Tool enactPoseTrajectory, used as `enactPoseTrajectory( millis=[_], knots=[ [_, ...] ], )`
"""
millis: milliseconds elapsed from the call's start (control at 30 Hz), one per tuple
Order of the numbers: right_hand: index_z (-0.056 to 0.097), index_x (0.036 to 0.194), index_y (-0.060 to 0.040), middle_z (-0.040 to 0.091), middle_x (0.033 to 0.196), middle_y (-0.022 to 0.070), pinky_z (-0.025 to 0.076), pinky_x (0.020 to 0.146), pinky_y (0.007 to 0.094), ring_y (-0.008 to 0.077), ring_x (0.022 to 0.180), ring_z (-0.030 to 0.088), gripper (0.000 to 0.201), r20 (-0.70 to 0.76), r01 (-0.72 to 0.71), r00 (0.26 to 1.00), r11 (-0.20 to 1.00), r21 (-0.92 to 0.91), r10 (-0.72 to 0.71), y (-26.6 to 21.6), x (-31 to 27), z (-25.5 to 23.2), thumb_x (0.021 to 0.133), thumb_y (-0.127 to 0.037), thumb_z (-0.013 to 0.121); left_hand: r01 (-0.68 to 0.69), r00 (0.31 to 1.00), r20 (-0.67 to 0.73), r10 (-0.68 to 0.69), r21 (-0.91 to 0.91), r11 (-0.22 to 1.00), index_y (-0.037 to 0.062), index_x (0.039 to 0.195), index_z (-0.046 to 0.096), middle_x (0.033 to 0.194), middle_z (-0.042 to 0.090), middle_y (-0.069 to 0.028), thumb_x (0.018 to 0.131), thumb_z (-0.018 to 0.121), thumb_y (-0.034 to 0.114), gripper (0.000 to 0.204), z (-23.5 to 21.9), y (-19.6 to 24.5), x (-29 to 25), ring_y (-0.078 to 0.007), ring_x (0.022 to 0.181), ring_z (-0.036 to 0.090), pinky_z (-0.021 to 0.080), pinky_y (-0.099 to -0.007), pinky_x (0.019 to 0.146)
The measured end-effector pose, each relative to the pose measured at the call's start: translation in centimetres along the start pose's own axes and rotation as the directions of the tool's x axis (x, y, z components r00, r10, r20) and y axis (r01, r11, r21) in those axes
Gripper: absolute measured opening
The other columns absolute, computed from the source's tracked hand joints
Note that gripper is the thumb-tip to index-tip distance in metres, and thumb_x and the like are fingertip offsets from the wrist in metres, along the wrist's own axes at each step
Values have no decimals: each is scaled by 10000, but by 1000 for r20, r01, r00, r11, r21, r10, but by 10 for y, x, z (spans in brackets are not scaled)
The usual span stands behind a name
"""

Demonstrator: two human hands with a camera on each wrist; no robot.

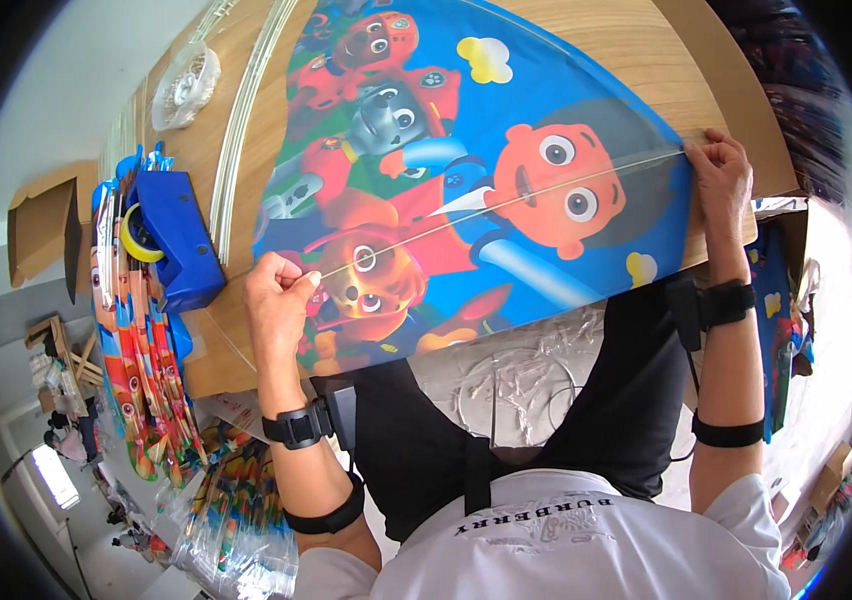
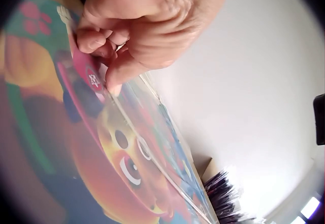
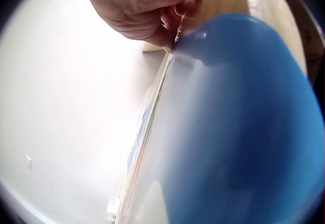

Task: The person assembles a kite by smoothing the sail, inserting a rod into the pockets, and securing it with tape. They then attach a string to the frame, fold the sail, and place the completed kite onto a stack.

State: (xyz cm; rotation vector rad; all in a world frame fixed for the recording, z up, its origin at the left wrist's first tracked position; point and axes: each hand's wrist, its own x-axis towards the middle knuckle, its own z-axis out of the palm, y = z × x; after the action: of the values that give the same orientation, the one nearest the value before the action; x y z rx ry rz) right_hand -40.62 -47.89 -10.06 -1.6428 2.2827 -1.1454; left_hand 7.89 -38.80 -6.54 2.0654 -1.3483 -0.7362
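A large kite sail (image 1: 366, 180), printed with cartoon dogs and a boy on blue, lies spread on the wooden table, its near edge over the person's lap. Across it runs a thin pale rod (image 1: 346, 264). My left hand (image 1: 279, 300) pinches the rod's left end between thumb and fingertips, over a dog's pink cap in the left wrist view. At the sail's right corner, my right hand (image 1: 723, 185) pinches the rod's other end, fingertips right at the blue edge. Curled fingers partly hide both rod ends.
Left of the sail lie long pale rods (image 1: 246, 130) and a white basket (image 1: 186, 85). A blue tape dispenser (image 1: 181, 240) with yellow tape stands at the table's left edge, beside hanging bundles of printed kites (image 1: 141, 370). A cardboard box (image 1: 46, 235) is farther left.
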Motion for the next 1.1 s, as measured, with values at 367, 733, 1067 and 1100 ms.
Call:
enactPoseTrajectory(
  millis=[367,733,1067,1100],
  knots=[
    [643,644,-5,639,1079,105,467,816,352,279,938,602,239,-25,29,999,997,-68,-30,-2,-2,3,695,-228,709,-269,957,107,269,676,686,-26,1415,207,1491,173,-204,866,551,374,761,44,26,-70,-367,1381,145,159,-526,1087],
    [658,644,-32,631,1059,46,456,853,361,261,1053,527,132,-85,-92,992,995,-37,89,-20,-12,0,665,-162,668,-600,797,382,468,593,538,18,1452,136,1518,133,-172,863,530,467,839,147,135,-71,-336,1410,72,80,-582,1085],
    [674,687,-28,638,1006,56,471,827,362,273,992,549,91,-66,-152,985,986,72,157,-18,-8,-3,666,-102,624,-871,491,508,708,300,389,5,1418,245,1492,193,-194,782,622,507,893,254,239,-44,-371,1396,102,94,-626,1062],
    [676,686,-37,638,1004,55,472,824,362,274,989,550,84,-37,-149,987,983,110,154,-15,-7,-5,663,-97,622,-864,504,527,684,310,398,-6,1414,248,1483,209,-203,756,632,542,938,248,243,-42,-368,1396,104,103,-642,1054]
  ],
)
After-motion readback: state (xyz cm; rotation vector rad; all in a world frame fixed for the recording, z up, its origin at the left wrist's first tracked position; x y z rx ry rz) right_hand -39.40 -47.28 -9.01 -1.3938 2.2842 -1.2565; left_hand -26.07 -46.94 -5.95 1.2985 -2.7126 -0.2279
